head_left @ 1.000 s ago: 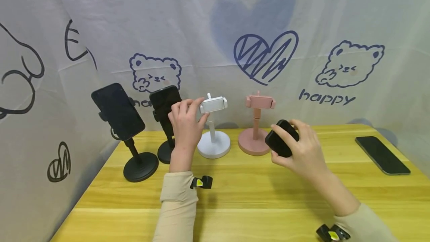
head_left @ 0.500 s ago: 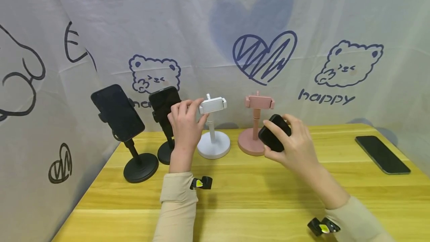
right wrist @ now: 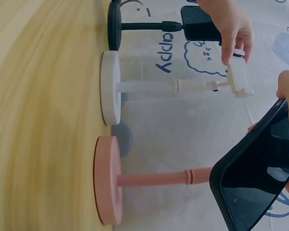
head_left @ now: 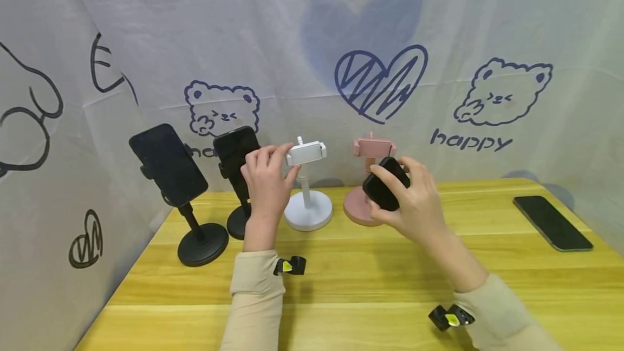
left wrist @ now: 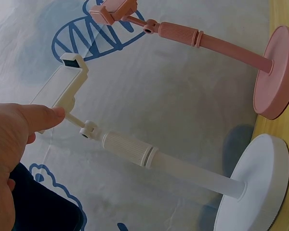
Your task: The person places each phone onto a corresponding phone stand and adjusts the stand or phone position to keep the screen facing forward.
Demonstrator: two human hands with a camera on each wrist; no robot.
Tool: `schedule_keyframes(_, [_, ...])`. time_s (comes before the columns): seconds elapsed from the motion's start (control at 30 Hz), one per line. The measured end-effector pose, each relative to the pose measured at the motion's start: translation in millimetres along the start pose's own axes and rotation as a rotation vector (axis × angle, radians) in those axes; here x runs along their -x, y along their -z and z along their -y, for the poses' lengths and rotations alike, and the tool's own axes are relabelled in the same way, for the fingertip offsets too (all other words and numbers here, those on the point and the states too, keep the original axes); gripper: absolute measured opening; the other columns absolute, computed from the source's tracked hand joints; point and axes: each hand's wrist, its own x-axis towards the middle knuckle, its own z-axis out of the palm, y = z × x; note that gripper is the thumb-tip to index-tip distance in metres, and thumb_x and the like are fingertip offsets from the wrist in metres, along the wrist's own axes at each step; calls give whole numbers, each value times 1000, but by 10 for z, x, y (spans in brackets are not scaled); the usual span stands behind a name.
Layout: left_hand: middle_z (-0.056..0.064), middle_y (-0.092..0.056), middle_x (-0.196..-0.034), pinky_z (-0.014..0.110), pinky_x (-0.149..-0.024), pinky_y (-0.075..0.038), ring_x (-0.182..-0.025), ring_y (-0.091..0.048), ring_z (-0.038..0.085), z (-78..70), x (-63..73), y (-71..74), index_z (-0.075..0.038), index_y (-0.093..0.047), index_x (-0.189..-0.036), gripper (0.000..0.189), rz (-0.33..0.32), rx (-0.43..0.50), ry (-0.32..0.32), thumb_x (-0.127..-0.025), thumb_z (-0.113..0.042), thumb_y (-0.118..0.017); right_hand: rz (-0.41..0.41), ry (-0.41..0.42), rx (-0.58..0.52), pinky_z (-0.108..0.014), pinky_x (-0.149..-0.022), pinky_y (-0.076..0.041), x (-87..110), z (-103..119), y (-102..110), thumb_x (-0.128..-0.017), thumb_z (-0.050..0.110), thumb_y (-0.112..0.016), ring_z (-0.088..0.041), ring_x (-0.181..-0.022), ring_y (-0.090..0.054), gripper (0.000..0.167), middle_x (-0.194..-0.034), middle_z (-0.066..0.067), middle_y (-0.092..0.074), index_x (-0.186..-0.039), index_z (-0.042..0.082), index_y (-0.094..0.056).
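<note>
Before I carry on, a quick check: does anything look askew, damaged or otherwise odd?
Nothing clearly stands out: I see no spill or damage. The leftmost phone slants in the head view, but its black stand slants alike, perhaps from the viewing angle. The white stand and pink stand rest on their bases.

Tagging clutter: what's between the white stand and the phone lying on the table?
In the head view, the pink stand and the right hand, which grips another phone.
</note>
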Motion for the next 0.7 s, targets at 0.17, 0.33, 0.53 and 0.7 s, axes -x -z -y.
schedule_keyframes(0.17, [11, -59, -114, 50, -91, -32, -111, -43, 31, 11, -6, 3, -15, -65, -123, 41, -2, 1, -3, -85, -26, -76, -26, -27, -8, -59, -77, -48, -59, 29, -58, -79, 35, -61, -42, -97, -53, 50, -121, -31, -50, -126, 21, -58])
schedule_keyframes(0.33, [11, -59, -114, 50, -91, -32, -110, -44, 31, 14, -4, -2, -16, -65, -123, 41, -4, 5, -8, -85, -27, -76, -45, -39, -21, -58, -76, -48, -111, 53, -106, -75, 33, -63, -41, -97, -52, 53, -121, -32, -50, -126, 20, -58])
schedule_keyframes(0.53, [10, -59, -115, 50, -91, -32, -111, -44, 31, 19, -2, -13, -16, -64, -123, 42, -6, -2, -13, -85, -27, -76, -66, -66, -60, -56, -76, -49, -170, 93, -163, -72, 30, -66, -40, -99, -51, 56, -122, -31, -49, -126, 19, -58])
schedule_keyframes(0.7, [10, -59, -114, 50, -90, -32, -110, -44, 31, 21, -1, -9, -16, -65, -123, 41, -13, -8, -15, -85, -28, -76, -87, -92, -83, -54, -74, -49, -224, 139, -208, -70, 29, -67, -38, -97, -50, 57, -122, -28, -49, -126, 19, -59])
